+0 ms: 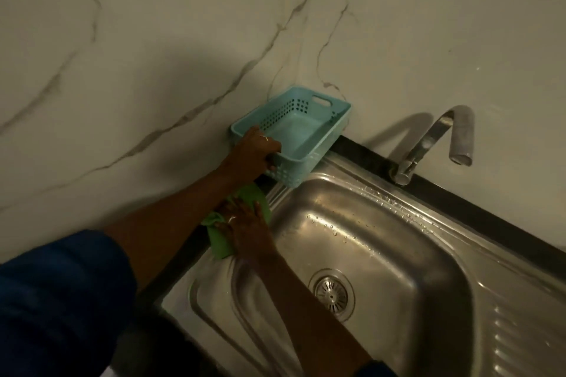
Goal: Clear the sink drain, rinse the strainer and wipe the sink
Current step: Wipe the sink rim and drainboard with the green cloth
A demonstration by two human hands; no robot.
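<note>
A steel sink fills the lower right, with water drops on its back rim. Its round strainer sits in the drain. My left hand grips the near rim of a light blue plastic basket, which is tilted up off the sink's far left corner. Below it, my right hand presses flat on a green cloth lying on the sink's left rim. The basket looks empty inside.
A chrome tap stands at the back of the sink, spout pointing right, with no water running. A marbled white wall rises behind. A dark counter strip runs along the back rim. Ribbed draining grooves lie right of the bowl.
</note>
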